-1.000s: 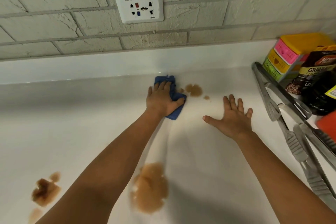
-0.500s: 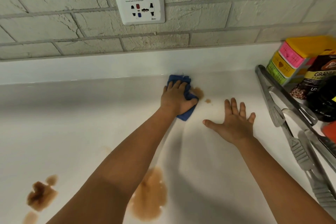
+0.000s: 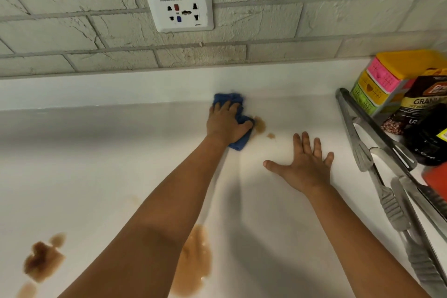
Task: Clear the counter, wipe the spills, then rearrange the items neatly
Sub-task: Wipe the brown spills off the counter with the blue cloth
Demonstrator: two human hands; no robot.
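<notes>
My left hand grips a bunched blue cloth and presses it on the white counter near the back wall. The cloth's right edge touches a small brown spot, and a tiny drop lies just right of it. My right hand lies flat on the counter with its fingers spread, holding nothing. A large light-brown spill sits near the front, partly hidden by my left forearm. A darker brown spill lies at the front left.
Metal tongs lie along the right side. Behind them stand a coloured drawer box, a dark granola bag, a black container and something orange. A wall socket sits above.
My left hand slid the cloth to the right over the far brown spot, which now shows smaller. My right hand has stayed flat in place.
</notes>
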